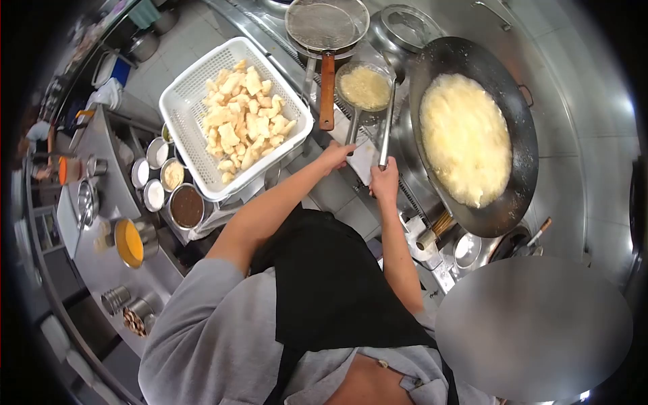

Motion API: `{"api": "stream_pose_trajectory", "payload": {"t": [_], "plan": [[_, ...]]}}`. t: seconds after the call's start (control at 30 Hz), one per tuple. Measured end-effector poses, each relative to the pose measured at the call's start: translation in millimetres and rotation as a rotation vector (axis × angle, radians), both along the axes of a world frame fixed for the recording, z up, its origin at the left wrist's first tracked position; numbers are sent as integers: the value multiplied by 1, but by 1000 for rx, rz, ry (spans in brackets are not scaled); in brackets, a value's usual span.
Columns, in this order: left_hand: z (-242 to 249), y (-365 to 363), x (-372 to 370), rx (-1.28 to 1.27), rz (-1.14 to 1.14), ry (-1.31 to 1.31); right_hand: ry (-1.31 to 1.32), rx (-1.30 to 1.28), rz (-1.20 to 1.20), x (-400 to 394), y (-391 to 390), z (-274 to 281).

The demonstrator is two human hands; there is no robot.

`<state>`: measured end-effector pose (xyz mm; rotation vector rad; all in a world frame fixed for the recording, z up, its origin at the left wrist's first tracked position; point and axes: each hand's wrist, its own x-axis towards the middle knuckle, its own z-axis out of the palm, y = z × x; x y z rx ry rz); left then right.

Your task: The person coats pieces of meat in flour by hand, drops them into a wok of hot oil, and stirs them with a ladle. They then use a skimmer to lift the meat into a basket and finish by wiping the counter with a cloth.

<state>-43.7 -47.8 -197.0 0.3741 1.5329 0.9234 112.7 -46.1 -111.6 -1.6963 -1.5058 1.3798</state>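
My left hand (334, 157) is closed round the handle of a round strainer (355, 120) whose bowl holds pale yellow bits (365, 88). Beside it, my right hand (384, 180) grips the end of a long metal ladle (388, 125), its bowl up by the strainer. On the right a large dark wok (525, 145) holds bubbling, foamy yellow oil (466, 140). At the left, pale golden fried pieces (243, 125) lie heaped in a white perforated basket (188, 154).
A wooden-handled mesh skimmer (327, 91) rests on a pot ahead, near a metal lid (410, 27). Seasoning bowls (155, 194), a brown sauce container (187, 206) and an orange liquid pot (129, 243) stand left. A person's arm (48, 145) shows at far left.
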Motion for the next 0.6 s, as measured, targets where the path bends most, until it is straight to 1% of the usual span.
{"api": "stream_pose_trajectory", "payload": {"t": [0.03,0.07,0.1,0.13,0.17,0.23,0.27,0.3,0.33,0.37,0.4,0.43,0.47,0.5,0.57,0.6], "plan": [[9,-17,-3,-1,24,16,-167,86,41,3,7,-6],[22,-38,-6,10,57,2,-315,308,91,9,16,-32],[34,-58,-5,22,96,-9,-291,312,122,14,21,-42],[45,-77,-1,18,143,11,-378,305,131,16,24,-49],[54,-100,4,68,187,-30,-464,303,161,15,27,-58],[73,-157,20,198,333,-58,-470,271,177,26,28,-84],[89,-183,31,186,397,-31,-442,250,234,35,35,-110],[112,-209,42,217,456,-21,-450,223,215,31,30,-104],[125,-230,55,206,533,-23,-416,307,220,38,42,-135],[139,-252,67,267,575,12,-446,490,355,41,54,-142],[153,-268,78,258,651,-30,-518,624,164,20,40,-116],[164,-284,89,282,682,-14,-439,644,280,5,50,-106],[174,-297,100,302,749,10,-288,756,275,-16,22,-67],[182,-308,110,325,807,30,45,670,373,-42,-2,-40],[192,-329,123,359,944,89,472,399,578,-79,-81,23],[199,-342,131,397,1006,126,548,307,698,-83,-120,35]]}}
